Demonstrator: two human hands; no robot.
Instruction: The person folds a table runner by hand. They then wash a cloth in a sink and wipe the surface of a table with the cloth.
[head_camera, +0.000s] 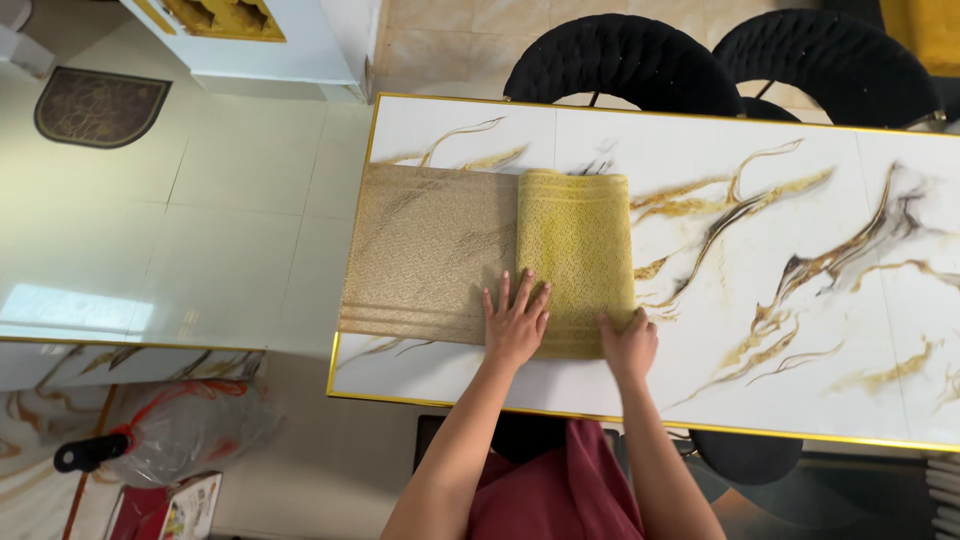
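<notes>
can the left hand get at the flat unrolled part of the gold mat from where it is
Probably yes: the left hand lies flat at the seam where the yellow roll meets the flat gold mat, and nothing lies on that stretch.

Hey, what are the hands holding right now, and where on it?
Both hands are on the rolled yellow mat at its near end: the left hand lies flat, fingers spread, on top; the right hand grips the near right edge.

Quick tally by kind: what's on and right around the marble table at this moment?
Gold lace table runner, partly rolled: 1
Black tufted chairs: 2
White marble-pattern table with gold trim: 1
Hands on the runner, left hand, right hand: 2
Total: 6
</notes>
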